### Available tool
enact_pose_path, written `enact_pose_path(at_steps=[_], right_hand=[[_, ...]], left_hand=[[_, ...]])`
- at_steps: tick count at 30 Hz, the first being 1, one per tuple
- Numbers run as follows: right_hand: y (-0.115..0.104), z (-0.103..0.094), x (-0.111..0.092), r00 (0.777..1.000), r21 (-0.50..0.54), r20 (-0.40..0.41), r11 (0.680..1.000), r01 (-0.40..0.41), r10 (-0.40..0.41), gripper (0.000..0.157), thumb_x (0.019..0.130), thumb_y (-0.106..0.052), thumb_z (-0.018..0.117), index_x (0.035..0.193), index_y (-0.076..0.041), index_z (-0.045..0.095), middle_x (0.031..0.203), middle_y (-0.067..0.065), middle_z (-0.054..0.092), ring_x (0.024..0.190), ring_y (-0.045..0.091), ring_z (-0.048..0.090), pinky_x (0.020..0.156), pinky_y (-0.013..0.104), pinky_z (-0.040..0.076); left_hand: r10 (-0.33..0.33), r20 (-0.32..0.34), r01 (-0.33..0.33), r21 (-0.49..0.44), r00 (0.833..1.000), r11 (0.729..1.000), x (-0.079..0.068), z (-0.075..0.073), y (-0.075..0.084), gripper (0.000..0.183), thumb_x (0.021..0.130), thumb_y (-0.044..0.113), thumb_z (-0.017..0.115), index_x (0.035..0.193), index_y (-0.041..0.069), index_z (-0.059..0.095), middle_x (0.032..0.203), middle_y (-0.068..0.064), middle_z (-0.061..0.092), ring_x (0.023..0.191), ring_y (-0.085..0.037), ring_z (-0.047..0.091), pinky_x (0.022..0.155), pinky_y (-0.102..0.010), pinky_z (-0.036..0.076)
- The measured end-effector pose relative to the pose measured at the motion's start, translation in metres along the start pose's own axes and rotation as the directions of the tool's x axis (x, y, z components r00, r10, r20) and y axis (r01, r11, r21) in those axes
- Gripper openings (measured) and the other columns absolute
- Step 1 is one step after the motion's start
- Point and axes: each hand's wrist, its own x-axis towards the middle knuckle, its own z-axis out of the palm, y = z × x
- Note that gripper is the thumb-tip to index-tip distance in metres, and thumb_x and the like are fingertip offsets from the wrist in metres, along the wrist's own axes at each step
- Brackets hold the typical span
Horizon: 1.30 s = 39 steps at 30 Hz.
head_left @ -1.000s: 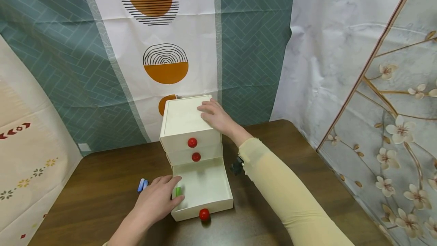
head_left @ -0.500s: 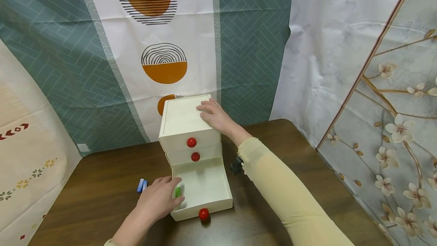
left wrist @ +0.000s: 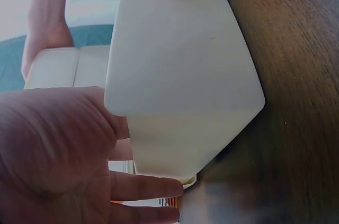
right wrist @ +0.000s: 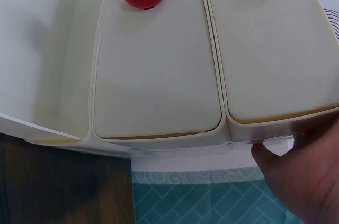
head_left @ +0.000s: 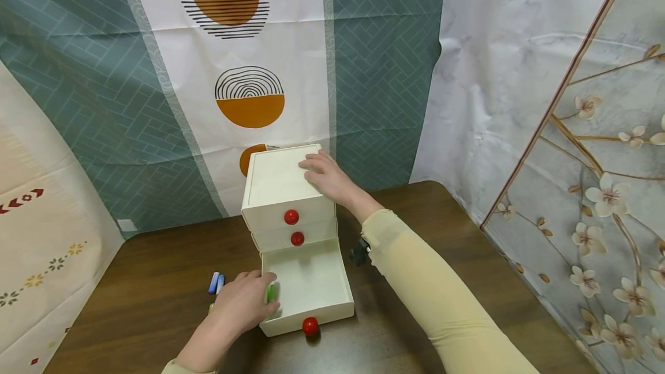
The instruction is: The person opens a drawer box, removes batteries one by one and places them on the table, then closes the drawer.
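Observation:
A cream desktop drawer cabinet (head_left: 283,180) has its bottom drawer (head_left: 312,281) pulled out. My left hand (head_left: 241,303) lies over that drawer's left wall, thumb and index finger reaching inside. A short green stick (head_left: 271,293) shows in the drawer between these two fingertips, which stand apart. In the left wrist view, the palm (left wrist: 53,144) faces the drawer's side wall (left wrist: 175,144), with some fingers straight along it; the green stick is hidden there. My right hand (head_left: 332,179) rests on the cabinet's top right edge, fingers spread; its thumb side shows in the right wrist view.
Two short blue sticks (head_left: 216,283) lie on the brown table (head_left: 156,293) left of my left hand, with a small yellow-green bit (head_left: 210,307) beside them. The two upper drawers, with red knobs (head_left: 291,217), are closed. Patterned cloths (head_left: 384,103) hang behind.
My left hand has shifted slightly down and left, uncovering the yellow-green bit on the table. The green stick in the drawer and my right hand keep their places.

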Motion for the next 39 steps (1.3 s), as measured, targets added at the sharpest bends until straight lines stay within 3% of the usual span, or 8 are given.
enact_pose_path(at_steps=[9,21,34,39], right_hand=[[0.0005,0.0000,-0.0003,1.000,0.007,-0.002,1.000,0.001,-0.001,0.047,0.115,-0.027,0.050,0.157,-0.008,0.061,0.175,0.008,0.039,0.170,0.020,0.006,0.135,0.049,0.010],[-0.0009,-0.0002,-0.0023,1.000,0.021,0.002,1.000,0.004,-0.004,0.047,0.115,-0.026,0.049,0.157,-0.007,0.061,0.175,0.008,0.039,0.170,0.020,0.005,0.135,0.050,0.011],[-0.0018,-0.0005,-0.0031,1.000,0.023,0.002,1.000,0.001,-0.001,0.047,0.115,-0.025,0.049,0.157,-0.007,0.061,0.175,0.008,0.039,0.170,0.020,0.005,0.135,0.051,0.011],[-0.0014,-0.0004,-0.0014,1.000,0.008,-0.005,1.000,0.013,-0.013,0.047,0.113,-0.025,0.050,0.155,-0.007,0.062,0.174,0.009,0.040,0.170,0.021,0.007,0.135,0.048,0.010]], left_hand=[[0.021,-0.005,-0.021,0.036,1.000,0.999,0.0015,0.0021,0.0013,0.052,0.085,0.035,0.096,0.127,0.011,0.078,0.121,-0.016,0.075,0.111,-0.040,0.068,0.083,-0.058,0.060],[0.000,0.036,-0.001,0.046,0.999,0.999,0.0064,0.0046,0.0034,0.047,0.084,0.033,0.097,0.121,0.011,0.079,0.108,-0.013,0.074,0.092,-0.031,0.064,0.076,-0.053,0.059],[-0.014,0.046,0.011,0.063,0.999,0.998,0.0077,0.0049,0.0030,0.044,0.082,0.029,0.096,0.118,0.010,0.078,0.104,-0.012,0.073,0.089,-0.030,0.063,0.075,-0.053,0.059],[0.000,0.021,-0.002,0.081,1.000,0.997,0.0075,0.0061,0.0021,0.037,0.080,0.024,0.094,0.110,0.011,0.077,0.095,-0.009,0.070,0.084,-0.029,0.061,0.068,-0.050,0.055]])
